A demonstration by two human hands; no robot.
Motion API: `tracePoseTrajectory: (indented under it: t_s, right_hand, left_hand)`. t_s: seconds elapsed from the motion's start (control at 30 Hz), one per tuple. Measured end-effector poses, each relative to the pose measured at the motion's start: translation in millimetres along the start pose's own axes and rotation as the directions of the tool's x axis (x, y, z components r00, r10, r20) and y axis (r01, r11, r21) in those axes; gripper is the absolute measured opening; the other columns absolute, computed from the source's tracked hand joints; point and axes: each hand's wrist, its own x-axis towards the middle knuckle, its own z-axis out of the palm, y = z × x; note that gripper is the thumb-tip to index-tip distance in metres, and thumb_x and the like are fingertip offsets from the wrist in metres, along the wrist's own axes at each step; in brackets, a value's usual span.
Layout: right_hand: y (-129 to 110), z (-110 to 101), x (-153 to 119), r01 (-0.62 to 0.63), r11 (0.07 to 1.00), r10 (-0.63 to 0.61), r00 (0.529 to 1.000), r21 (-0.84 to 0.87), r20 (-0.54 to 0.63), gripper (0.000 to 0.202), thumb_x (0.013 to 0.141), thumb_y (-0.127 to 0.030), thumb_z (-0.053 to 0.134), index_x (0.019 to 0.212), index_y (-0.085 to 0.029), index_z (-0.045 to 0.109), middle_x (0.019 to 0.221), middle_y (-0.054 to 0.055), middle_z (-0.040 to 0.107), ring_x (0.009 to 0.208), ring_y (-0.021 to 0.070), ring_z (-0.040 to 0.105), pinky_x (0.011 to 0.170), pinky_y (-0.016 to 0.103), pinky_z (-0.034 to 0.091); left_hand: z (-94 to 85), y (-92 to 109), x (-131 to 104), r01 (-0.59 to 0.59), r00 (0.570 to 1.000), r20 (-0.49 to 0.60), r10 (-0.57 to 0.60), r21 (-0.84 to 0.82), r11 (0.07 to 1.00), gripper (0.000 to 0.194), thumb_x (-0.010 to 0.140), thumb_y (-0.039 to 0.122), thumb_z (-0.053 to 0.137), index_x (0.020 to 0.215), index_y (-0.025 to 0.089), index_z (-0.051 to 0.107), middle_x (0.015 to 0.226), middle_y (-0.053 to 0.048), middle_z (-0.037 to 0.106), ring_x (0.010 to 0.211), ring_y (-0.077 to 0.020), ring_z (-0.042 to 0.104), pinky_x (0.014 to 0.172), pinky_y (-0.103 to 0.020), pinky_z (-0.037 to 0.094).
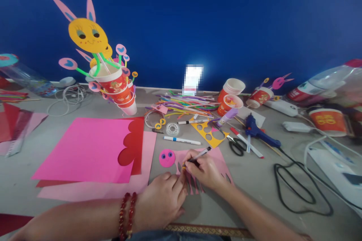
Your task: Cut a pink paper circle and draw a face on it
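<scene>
My right hand grips a pen with a clear barrel and dark cap end, its tip angled down to the left. My left hand, with red beads at its wrist, meets it, fingertips closed on a small yellow piece, probably paper. The pen's tip is at or very near this piece, mostly hidden by fingers. Under both hands lies a light pink paper sheet with cut-out gaps and strips. Just left of the fingertips rests a bright pink paper circle with two blue eyes and a drawn mouth.
Pink and red sheets cover the left. Beyond the hands lie a marker, a tape roll, scissors, a blue glue gun and pipe cleaners. Decorated paper cups stand back left. A black cable loops right.
</scene>
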Motion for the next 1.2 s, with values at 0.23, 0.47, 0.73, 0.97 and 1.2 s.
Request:
tracePoseTrajectory:
  t_s: [0.23, 0.47, 0.73, 0.97, 1.2]
  right_hand:
    - [0.5, 0.8, 0.3, 0.023, 1.000, -0.023, 0.999, -0.002, -0.027, 0.015, 0.079, -0.014, 0.046, 0.073, -0.021, 0.057, 0.067, -0.002, 0.063, 0.062, 0.0143, 0.058, 0.058, 0.022, 0.045]
    - [0.8, 0.6, 0.4, 0.013, 1.000, -0.014, 0.999, -0.029, -0.039, 0.016, 0.080, -0.016, 0.045, 0.074, -0.022, 0.058, 0.068, -0.001, 0.064, 0.063, 0.0148, 0.059, 0.059, 0.023, 0.044]
    - [1.5, -0.8, 1.6, 0.001, 0.997, -0.007, 0.998, -0.083, -0.069, 0.015, 0.081, -0.017, 0.045, 0.073, -0.022, 0.057, 0.068, -0.001, 0.064, 0.064, 0.0153, 0.059, 0.062, 0.024, 0.044]
    - [-1.1, -2.8, 2.0, -0.032, 0.995, 0.026, 0.997, -0.090, -0.068, 0.017, 0.084, -0.020, 0.044, 0.073, -0.022, 0.057, 0.069, -0.001, 0.063, 0.065, 0.0152, 0.060, 0.063, 0.023, 0.043]
    - [0.1, -3.7, 2.1, -0.039, 0.995, 0.031, 0.996, -0.095, -0.078, 0.017, 0.084, -0.019, 0.044, 0.074, -0.021, 0.058, 0.073, 0.000, 0.066, 0.068, 0.0162, 0.061, 0.064, 0.024, 0.044]
  left_hand:
    - [-0.2, -0.1, 0.3, -0.007, 1.000, -0.015, 0.007, 0.015, 1.000, 0.054, 0.096, 0.048, 0.046, 0.125, 0.004, 0.055, 0.133, -0.022, 0.055, 0.100, -0.0261, 0.056, 0.076, -0.037, 0.039]
    - [-1.1, -0.6, 1.2, 0.001, 1.000, -0.031, 0.000, 0.027, 1.000, 0.056, 0.095, 0.050, 0.048, 0.124, 0.003, 0.055, 0.131, -0.020, 0.056, 0.096, -0.0255, 0.056, 0.075, -0.037, 0.039]
    - [0.9, 0.2, 0.6, 0.010, 1.000, -0.028, -0.010, 0.006, 1.000, 0.055, 0.095, 0.050, 0.046, 0.125, 0.004, 0.054, 0.132, -0.020, 0.056, 0.100, -0.0260, 0.056, 0.075, -0.037, 0.040]
    - [2.9, -1.3, 0.6, 0.016, 0.999, -0.038, -0.017, -0.014, 1.000, 0.054, 0.095, 0.051, 0.048, 0.124, 0.006, 0.054, 0.130, -0.018, 0.057, 0.101, -0.0257, 0.055, 0.075, -0.036, 0.040]
    - [1.8, -0.5, 0.2, 0.010, 0.999, -0.031, -0.010, -0.013, 1.000, 0.055, 0.095, 0.051, 0.047, 0.124, 0.005, 0.054, 0.132, -0.019, 0.055, 0.102, -0.0255, 0.054, 0.075, -0.036, 0.040]
